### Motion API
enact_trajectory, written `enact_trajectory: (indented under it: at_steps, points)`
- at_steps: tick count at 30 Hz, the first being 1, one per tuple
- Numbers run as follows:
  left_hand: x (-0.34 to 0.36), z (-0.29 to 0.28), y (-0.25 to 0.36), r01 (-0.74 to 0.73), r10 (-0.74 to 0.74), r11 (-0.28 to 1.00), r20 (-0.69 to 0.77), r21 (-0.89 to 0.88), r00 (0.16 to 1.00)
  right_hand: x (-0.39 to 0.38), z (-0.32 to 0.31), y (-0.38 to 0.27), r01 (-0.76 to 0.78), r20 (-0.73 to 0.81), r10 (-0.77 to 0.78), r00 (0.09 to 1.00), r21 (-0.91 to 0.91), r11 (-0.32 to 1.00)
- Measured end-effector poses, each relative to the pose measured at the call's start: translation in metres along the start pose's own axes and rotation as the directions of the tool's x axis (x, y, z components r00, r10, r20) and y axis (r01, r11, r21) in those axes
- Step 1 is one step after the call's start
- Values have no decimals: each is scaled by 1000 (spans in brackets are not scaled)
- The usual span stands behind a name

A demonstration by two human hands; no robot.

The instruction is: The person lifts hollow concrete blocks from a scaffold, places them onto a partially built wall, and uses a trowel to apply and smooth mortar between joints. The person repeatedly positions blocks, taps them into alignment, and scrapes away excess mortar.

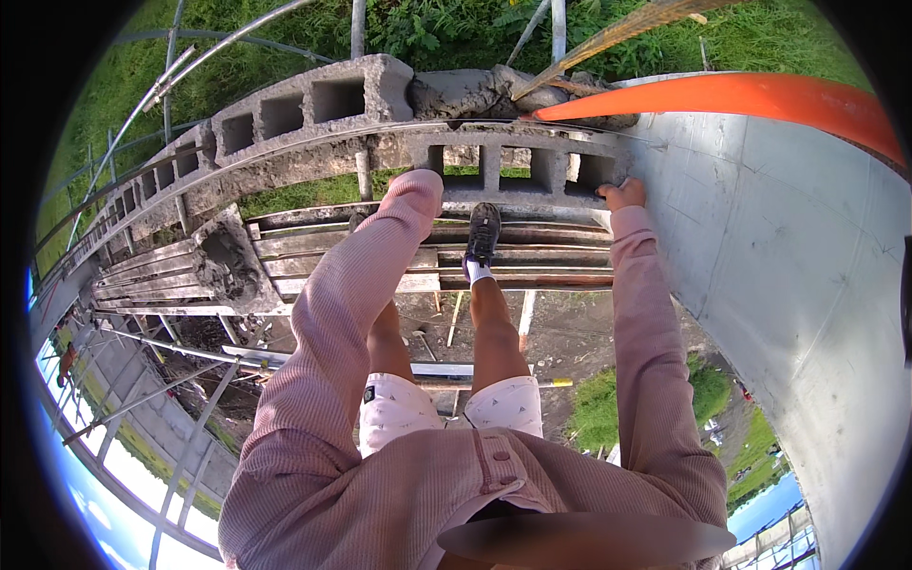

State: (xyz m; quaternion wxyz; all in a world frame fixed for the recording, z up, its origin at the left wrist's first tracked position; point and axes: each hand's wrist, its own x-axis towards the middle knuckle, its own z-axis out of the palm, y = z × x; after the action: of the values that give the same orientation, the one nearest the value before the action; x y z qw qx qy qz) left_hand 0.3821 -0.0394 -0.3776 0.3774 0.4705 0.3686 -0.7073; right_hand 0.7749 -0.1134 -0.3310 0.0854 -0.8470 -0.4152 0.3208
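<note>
A person in a pink ribbed top [380, 484] looks down at a grey concrete block [492, 171] with three square hollows, which spans the space between the two hands. The right hand [624, 195] grasps the block's right end, fingers curled at its lower corner. The left hand [394, 179] is at the block's left end, mostly hidden behind its sleeve [351, 266], so its grip cannot be told; nor can it be told whether the block rests on anything underneath. Beyond the left hand and off to its left, a row of similar hollow blocks [388, 92] curves away. Just beyond the held block, between the hands, lies lumpy grey mortar [461, 95]. To the right of the right hand rises a broad, smooth grey concrete surface [779, 209], and beyond that hand an orange band [750, 98] reaches in from the right, near a slanting tan pole or rope [617, 46]. Nearer the body than the hands are weathered wooden planks [332, 247], with a dark shoe [483, 233] showing below the block. Left of the left hand and nearer the body, a heap of mortar [224, 261] sits on a tilted board [260, 258]. Farthest beyond the hands are metal poles [358, 28] and green grass [304, 38].
</note>
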Motion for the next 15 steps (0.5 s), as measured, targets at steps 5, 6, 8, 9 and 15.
enact_trajectory:
  at_steps: [5, 6, 8, 9, 15]
  points:
    - [-47, 0, -3, -32, -10, 976, 189, 214, 982, -5, -9, -12, -28, -10, 27, 1000, -52, 998]
    - [-53, -1, -3, -43, -2, 970, 182, 241, 983, -6, -10, -14, -34, -15, 34, 999, -50, 998]
    - [-63, -3, -3, -63, 9, 956, 186, 285, 982, -6, -13, -17, -57, -2, 57, 998, -19, 998]
    - [-68, -4, -4, -49, 0, 971, 207, 234, 978, -6, -14, -18, -57, -3, 57, 998, -42, 998]
    - [-87, -6, -1, -43, 3, 982, 210, 185, 978, -5, -15, -17, -35, -17, 34, 999, -79, 996]
